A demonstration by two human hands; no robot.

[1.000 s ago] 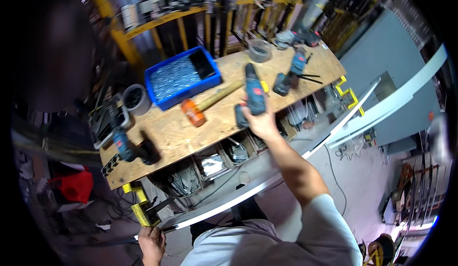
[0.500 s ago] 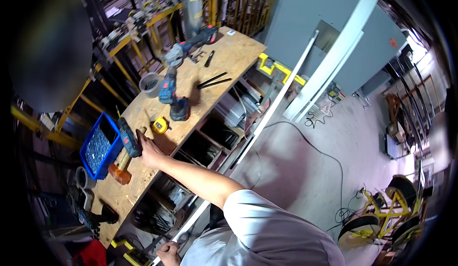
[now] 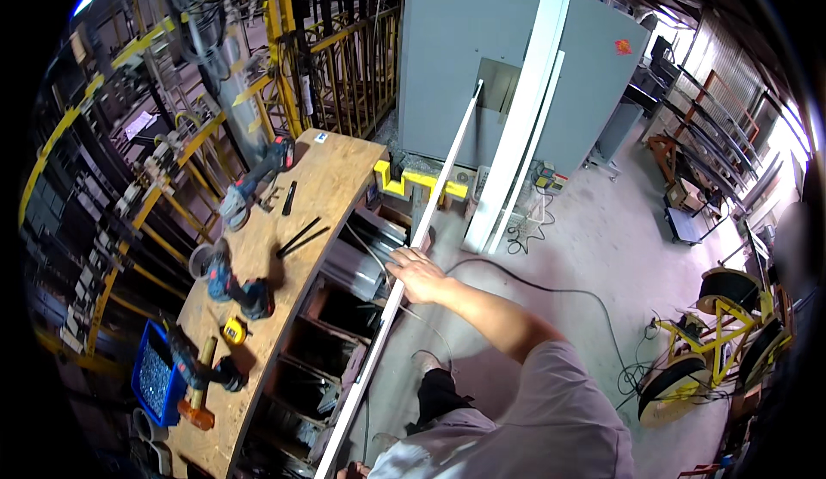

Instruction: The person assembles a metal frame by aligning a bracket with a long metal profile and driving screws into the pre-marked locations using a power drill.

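Observation:
A long, thin white bar [image 3: 366,376] slants from the lower edge up to the grey panel, along the front of the workbench. My right hand [image 3: 417,274] lies over its middle, with fingers bent around it. My left hand [image 3: 354,471] is closed at the bar's near end, mostly cut off by the lower edge. On the bench a cordless drill [image 3: 194,363] lies across a mallet [image 3: 198,410], beside a blue bin [image 3: 175,390] of small screws. Neither hand touches these tools.
The wooden workbench [image 3: 297,221] also carries a yellow tape measure [image 3: 233,331], another cordless drill [image 3: 237,290], an angle grinder [image 3: 256,182] and two black rods [image 3: 303,236]. Thick white profiles [image 3: 520,118] stand before the grey cabinet [image 3: 447,15]. A cable [image 3: 551,288] crosses the floor.
My right hand has left the drill on the bench and moved right onto the white bar. The view has shifted, and the bench now sits lower and further left.

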